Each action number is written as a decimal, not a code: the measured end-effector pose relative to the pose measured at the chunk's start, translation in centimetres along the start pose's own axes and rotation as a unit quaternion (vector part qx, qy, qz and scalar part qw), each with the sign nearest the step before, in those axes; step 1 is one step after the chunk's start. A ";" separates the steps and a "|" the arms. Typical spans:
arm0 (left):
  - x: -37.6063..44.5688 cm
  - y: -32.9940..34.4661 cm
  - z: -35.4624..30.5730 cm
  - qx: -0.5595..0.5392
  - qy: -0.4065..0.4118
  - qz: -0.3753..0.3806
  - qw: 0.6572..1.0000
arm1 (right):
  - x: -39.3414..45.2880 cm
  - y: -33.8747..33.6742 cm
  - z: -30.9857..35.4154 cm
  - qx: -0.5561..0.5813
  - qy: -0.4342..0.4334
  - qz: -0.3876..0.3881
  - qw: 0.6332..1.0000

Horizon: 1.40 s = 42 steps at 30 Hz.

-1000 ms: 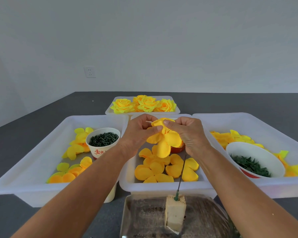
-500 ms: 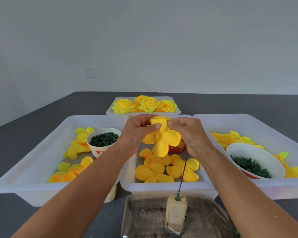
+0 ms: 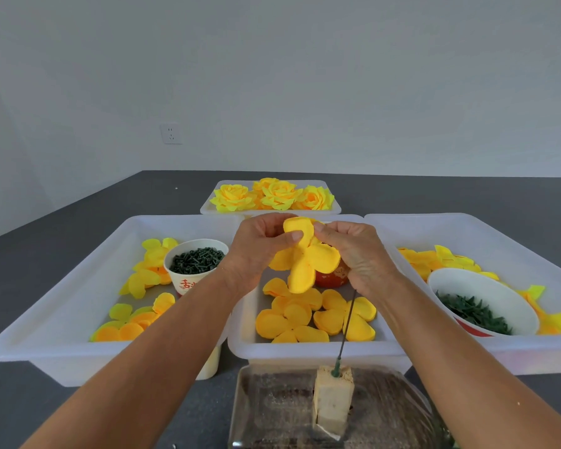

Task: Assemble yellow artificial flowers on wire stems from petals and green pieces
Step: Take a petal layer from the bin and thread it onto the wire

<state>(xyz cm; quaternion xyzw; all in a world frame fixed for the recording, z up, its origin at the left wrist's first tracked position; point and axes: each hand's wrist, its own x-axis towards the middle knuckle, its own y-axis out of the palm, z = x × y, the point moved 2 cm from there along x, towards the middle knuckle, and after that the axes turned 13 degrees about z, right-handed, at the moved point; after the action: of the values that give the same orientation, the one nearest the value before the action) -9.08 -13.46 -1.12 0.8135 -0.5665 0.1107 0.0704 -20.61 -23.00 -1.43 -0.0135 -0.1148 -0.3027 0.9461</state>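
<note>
A yellow petal piece (image 3: 305,257) with several lobes hangs in the air above the middle tray (image 3: 308,350). My left hand (image 3: 256,246) pinches its top lobe with thumb and fingers. From the right, my right hand (image 3: 357,254) pinches the same piece. A thin wire stem (image 3: 345,325) runs down from under my right hand into a foam block (image 3: 332,400) at the front. Loose yellow petal pieces (image 3: 305,315) lie in the middle tray beneath my hands. A cup of dark green pieces (image 3: 195,264) stands in the left tray.
The left tray (image 3: 62,348) holds more yellow petals (image 3: 143,280). In the right tray (image 3: 531,354) sit a white bowl of green pieces (image 3: 476,306) and petals. Finished yellow flowers (image 3: 272,196) fill a far tray. A red cup (image 3: 332,277) stands behind the held piece. A clear container (image 3: 266,416) surrounds the block.
Both hands lifted the petal piece slightly and turned it. Its lobes have spread open downward and the top lobe now stands between my thumbs.
</note>
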 end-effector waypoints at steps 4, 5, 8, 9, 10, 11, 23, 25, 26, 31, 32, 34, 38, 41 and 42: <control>0.0 0.0 0.0 -0.045 -0.038 0.046 0.997 | 0.1 0.1 0.2 0.064 0.022 0.043 0.997; 0.0 0.1 0.0 -0.042 -0.035 0.047 0.997 | 0.1 0.0 0.1 0.047 0.020 0.038 0.998; 0.0 0.1 0.0 0.042 -0.002 -0.002 0.999 | 0.1 -0.2 0.0 -0.073 -0.030 0.016 0.997; 0.0 0.0 0.0 0.087 0.011 -0.026 0.996 | 0.0 -0.1 0.0 -0.119 -0.060 0.008 0.991; 0.0 -0.1 0.1 0.133 0.022 -0.047 0.990 | -0.1 0.0 0.0 -0.167 -0.086 0.000 0.982; 0.1 -0.2 0.2 0.182 0.033 -0.064 0.981 | -0.1 0.0 -0.1 -0.219 -0.108 -0.011 0.970; -0.1 -0.2 -0.2 0.023 0.039 -0.001 0.999 | -0.1 -0.1 0.3 -0.061 -0.013 0.015 0.998; -0.1 -0.2 -0.1 0.007 0.032 0.003 0.999 | -0.1 -0.4 0.3 -0.057 0.014 0.001 0.998; 0.0 -0.1 -0.1 0.008 0.029 0.004 1.000 | -0.1 -0.5 0.3 -0.060 0.015 -0.010 0.998; 0.2 0.0 0.4 0.027 0.028 0.027 0.999 | -0.3 -0.6 0.2 -0.082 -0.010 -0.050 0.995; 0.2 0.1 0.4 0.029 0.031 0.031 0.999 | -0.2 -0.6 0.2 -0.080 -0.024 -0.065 0.994; 0.1 0.2 0.3 0.040 0.036 0.037 0.998 | -0.1 -0.8 0.2 -0.070 -0.044 -0.093 0.992; 0.1 0.2 0.2 0.059 0.051 0.033 0.996 | -0.1 -0.6 0.1 -0.043 -0.028 -0.098 0.994; 0.0 0.3 0.1 0.071 0.058 0.046 0.995 | 0.1 -0.8 0.2 0.035 0.026 -0.091 0.995; 0.0 0.3 0.1 0.073 0.059 0.052 0.994 | 0.1 -1.0 0.2 0.062 0.044 -0.091 0.993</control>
<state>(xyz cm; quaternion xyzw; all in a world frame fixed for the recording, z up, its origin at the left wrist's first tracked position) -9.37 -13.58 -1.22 0.7777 -0.5936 0.2033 0.0387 -21.13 -23.85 -1.22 0.0687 -0.0920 -0.3803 0.9177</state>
